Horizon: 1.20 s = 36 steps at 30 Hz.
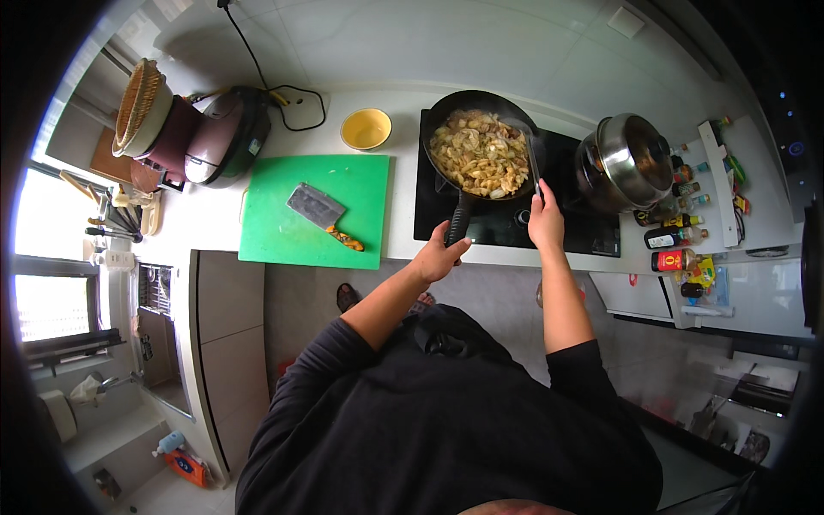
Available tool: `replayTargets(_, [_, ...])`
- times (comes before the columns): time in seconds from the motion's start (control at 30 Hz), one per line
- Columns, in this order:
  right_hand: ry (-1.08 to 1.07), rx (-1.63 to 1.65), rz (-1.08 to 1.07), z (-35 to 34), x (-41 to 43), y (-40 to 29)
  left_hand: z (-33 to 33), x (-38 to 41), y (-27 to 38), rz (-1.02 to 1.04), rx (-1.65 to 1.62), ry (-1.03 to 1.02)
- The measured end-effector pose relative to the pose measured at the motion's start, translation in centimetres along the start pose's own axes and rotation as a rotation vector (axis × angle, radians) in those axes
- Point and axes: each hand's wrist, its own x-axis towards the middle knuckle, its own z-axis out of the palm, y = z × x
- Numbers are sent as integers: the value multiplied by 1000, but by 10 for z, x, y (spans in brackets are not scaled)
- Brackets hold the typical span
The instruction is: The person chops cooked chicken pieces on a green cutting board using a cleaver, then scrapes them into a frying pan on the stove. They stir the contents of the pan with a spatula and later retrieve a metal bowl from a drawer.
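A black wok (476, 100) sits on the left part of a black glass cooktop (566, 238). Chopped, browned food (479, 151), perhaps cabbage with pieces of meat, covers its bottom. My left hand (441, 254) is closed around the end of the wok's ridged black handle (458, 215). My right hand (546, 215) grips the metal shaft of a spatula (533, 161), which reaches up to the wok's right side. The spatula's blade is blurred at the rim, so I cannot tell whether it touches the food.
On the left, a cleaver (317, 205) lies on a green cutting board (270, 232). Behind it are a yellow bowl (365, 129) and a rice cooker (222, 138). A lidded steel pot (627, 161) occupies the cooktop's right side, beside several sauce bottles (669, 237). A sink (161, 360) is far left.
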Motion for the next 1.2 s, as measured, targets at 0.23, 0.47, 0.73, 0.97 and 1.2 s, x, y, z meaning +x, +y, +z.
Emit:
replayTargets(0.23, [-166, 505, 346, 15, -43, 8, 0, 5, -2, 31, -33, 6])
replayTargets(0.47, [-94, 485, 299, -13, -20, -4, -2, 2, 1, 55, 23, -8])
replayTargets(0.73, [-124, 469, 247, 25, 48, -14, -44, 5, 8, 98, 79, -88])
replayTargets(0.97, [-217, 161, -75, 39, 38, -18, -73, 10, 26, 134, 135, -174])
replayTargets(1.2, [-258, -400, -380, -33, -17, -22, -72, 4, 25, 105, 92, -118])
